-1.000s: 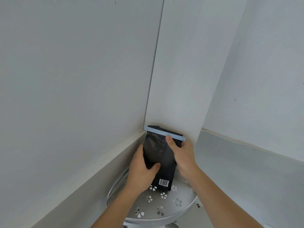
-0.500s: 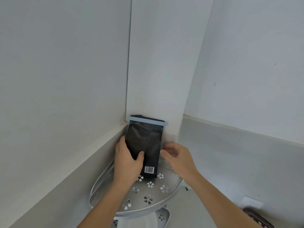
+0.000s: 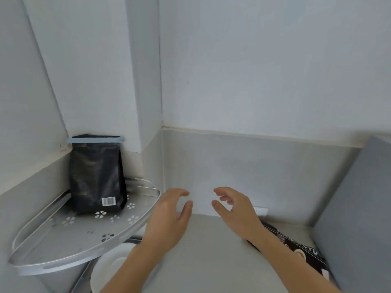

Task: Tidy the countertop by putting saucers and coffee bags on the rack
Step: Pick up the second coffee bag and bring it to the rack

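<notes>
A black coffee bag [image 3: 97, 176] with a pale blue clip across its top stands upright on the top shelf of the silver corner rack [image 3: 63, 240], against the wall corner. My left hand [image 3: 169, 216] hovers to the right of the rack, fingers apart and holding nothing. My right hand [image 3: 234, 210] is beside it, also open and empty. A white saucer [image 3: 112, 263] sits on the lower shelf under the top one, partly hidden by my left forearm. A second dark coffee bag [image 3: 300, 248] lies flat on the countertop under my right forearm.
The grey countertop [image 3: 211, 261] runs from the rack to a grey panel [image 3: 355, 208] at the right. A white wall socket [image 3: 261, 210] sits low on the backsplash behind my right hand. White walls close the corner.
Both hands have let go of the black coffee bag and moved right, away from the rack. The bag now stands alone on the top shelf. The view has swung right and down.
</notes>
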